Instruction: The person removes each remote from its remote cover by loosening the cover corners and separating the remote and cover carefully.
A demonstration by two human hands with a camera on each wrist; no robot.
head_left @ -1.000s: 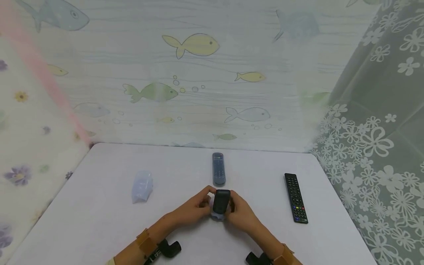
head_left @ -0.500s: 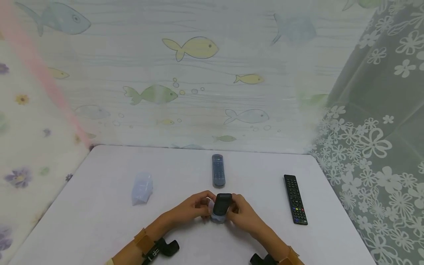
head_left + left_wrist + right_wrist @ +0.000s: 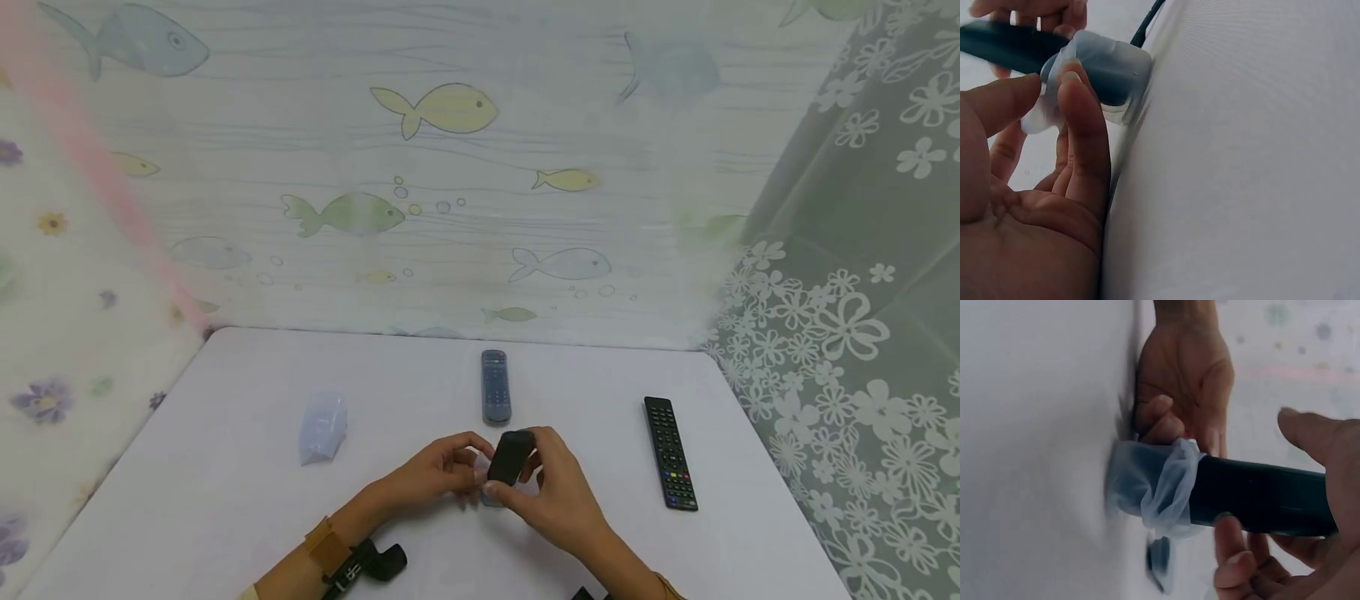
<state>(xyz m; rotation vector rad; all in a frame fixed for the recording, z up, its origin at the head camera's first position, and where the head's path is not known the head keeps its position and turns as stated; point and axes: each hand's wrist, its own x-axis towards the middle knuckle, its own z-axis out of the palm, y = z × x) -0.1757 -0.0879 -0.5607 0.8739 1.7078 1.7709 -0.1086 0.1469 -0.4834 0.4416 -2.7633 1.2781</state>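
Note:
A black remote control [image 3: 510, 457], its buttons out of sight, stands tilted at the table's front middle. Its lower end is inside a clear, bunched plastic sleeve [image 3: 1169, 487] that meets the tabletop. My left hand [image 3: 442, 471] pinches the sleeve's gathered edge between thumb and fingers, as the left wrist view shows. My right hand [image 3: 558, 492] is round the bare upper part of the remote, fingers curled along one side. In the right wrist view its thumb [image 3: 1307, 431] stands apart from the remote's surface.
A bluish-grey remote [image 3: 495, 387] lies behind the hands on the white table [image 3: 225, 500]. To the right is a black remote with coloured buttons [image 3: 671, 454]. A crumpled clear plastic sleeve [image 3: 322, 427] lies at the left. A fish-patterned curtain [image 3: 450, 275] hangs at the back.
The right hand has shifted up round the remote, its thumb now in front at the lower left. The remote leans further to the right. The left hand stays at the sleeve.

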